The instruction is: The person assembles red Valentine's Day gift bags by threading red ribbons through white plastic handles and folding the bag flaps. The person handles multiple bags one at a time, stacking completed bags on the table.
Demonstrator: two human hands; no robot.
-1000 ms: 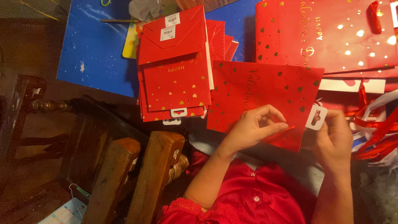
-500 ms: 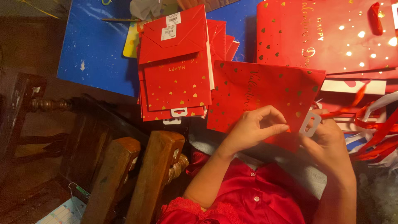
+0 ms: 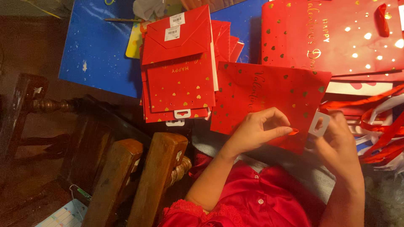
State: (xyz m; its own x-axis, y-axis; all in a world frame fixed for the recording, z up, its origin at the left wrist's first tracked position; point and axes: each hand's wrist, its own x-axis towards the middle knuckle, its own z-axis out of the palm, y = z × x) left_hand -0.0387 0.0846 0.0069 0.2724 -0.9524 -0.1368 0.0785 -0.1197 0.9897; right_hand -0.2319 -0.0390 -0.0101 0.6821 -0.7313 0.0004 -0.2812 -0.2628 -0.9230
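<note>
A flat red paper gift bag with gold hearts lies on my lap and the table edge. My left hand pinches its lower edge, thumb and forefinger closed on a small red ribbon end. My right hand holds the bag's white hang tab with a cut-out hole at the bag's right corner. Both hands are close together over the bag's bottom edge.
A stack of folded red gift bags lies to the left on a blue table. A large red gift bag lies at top right, loose red and white ribbons at right. Wooden chair backs stand at lower left.
My right hand has shifted the white hang tab slightly left and down toward my left hand. The left hand's fingers have stayed pinched at the bag's edge.
</note>
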